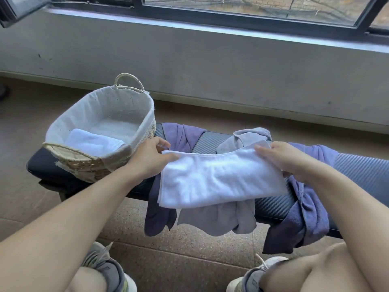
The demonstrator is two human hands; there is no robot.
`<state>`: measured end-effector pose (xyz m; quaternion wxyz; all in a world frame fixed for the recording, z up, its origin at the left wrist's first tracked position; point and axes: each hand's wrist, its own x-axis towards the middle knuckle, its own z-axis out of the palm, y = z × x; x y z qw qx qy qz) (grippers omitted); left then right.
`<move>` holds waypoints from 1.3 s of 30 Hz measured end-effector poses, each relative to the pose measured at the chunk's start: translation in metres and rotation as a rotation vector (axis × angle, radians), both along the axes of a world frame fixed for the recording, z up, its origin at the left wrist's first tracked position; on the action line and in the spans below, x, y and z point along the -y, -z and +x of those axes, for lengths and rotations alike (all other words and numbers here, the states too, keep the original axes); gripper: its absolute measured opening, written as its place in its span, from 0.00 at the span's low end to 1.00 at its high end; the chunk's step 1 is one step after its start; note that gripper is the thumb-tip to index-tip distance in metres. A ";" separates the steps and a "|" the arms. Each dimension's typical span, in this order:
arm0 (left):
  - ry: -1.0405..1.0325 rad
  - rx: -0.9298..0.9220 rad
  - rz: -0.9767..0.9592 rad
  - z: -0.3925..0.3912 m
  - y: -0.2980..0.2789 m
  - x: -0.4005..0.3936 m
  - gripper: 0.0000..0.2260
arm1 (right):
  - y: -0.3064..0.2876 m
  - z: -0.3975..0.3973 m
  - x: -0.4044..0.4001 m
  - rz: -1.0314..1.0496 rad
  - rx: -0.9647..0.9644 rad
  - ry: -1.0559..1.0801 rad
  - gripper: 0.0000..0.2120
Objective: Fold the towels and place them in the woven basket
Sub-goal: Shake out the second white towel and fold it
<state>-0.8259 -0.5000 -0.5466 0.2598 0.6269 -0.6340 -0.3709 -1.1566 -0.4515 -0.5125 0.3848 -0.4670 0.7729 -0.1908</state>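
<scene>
At centre frame a white towel (pixel 219 178) is lying over purple towels (pixel 183 135) and a pale grey towel (pixel 219 220). At left, the tan woven basket (pixel 90 163), showing an off-white dotted lining, is holding a white folded towel (pixel 92 143). The counter (pixel 362 171) is showing black carbon-weave patterning.

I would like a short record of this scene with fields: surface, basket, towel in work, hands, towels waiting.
surface: dark bench in front of a wall with a window
basket: woven basket on the bench's left end, cloth-lined, one folded white towel inside
towel in work: white towel, folded over, held above the bench
hands: left hand grips its left end; right hand grips its right end
towels waiting: purple towels and grey towel draped unfolded over the bench
</scene>
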 end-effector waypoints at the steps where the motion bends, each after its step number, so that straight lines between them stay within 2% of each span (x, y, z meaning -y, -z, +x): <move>1: -0.003 0.005 -0.008 0.000 0.003 0.001 0.13 | 0.000 0.001 0.000 -0.014 0.011 0.004 0.22; 4: -0.047 0.014 -0.043 -0.002 0.009 0.005 0.10 | 0.002 0.003 0.002 -0.083 0.050 0.042 0.23; 7: -0.128 -0.070 -0.037 -0.005 0.008 0.010 0.08 | 0.000 0.007 0.003 -0.145 0.092 0.103 0.21; 10: -0.118 -0.012 -0.051 -0.006 0.003 0.011 0.12 | -0.001 0.010 0.005 -0.194 0.105 0.117 0.21; 13: -0.018 0.197 -0.261 -0.017 -0.003 -0.002 0.18 | 0.003 0.011 0.006 -0.243 0.106 0.097 0.17; 16: 0.263 0.175 -0.414 -0.048 0.000 -0.029 0.17 | 0.003 0.013 0.007 -0.258 0.120 0.117 0.16; 19: 0.494 0.233 -0.368 -0.081 0.018 -0.048 0.22 | 0.001 0.015 0.009 -0.257 0.125 0.129 0.17; 23: 0.556 0.629 -0.332 -0.099 0.050 -0.055 0.30 | -0.001 0.020 0.010 -0.279 0.094 0.105 0.17; 27: 0.571 0.671 -0.263 -0.101 0.067 -0.054 0.42 | -0.004 0.026 0.009 -0.305 0.031 0.065 0.22; 31: 0.491 0.601 -0.258 -0.100 0.049 -0.050 0.42 | -0.008 0.028 0.010 -0.332 0.003 0.064 0.22; 35: 0.403 0.777 -0.211 -0.077 0.047 -0.036 0.32 | -0.007 0.028 0.011 -0.323 0.048 0.108 0.18; 39: 0.423 0.830 -0.176 -0.070 0.059 -0.035 0.38 | -0.004 0.028 0.011 -0.326 0.020 0.107 0.17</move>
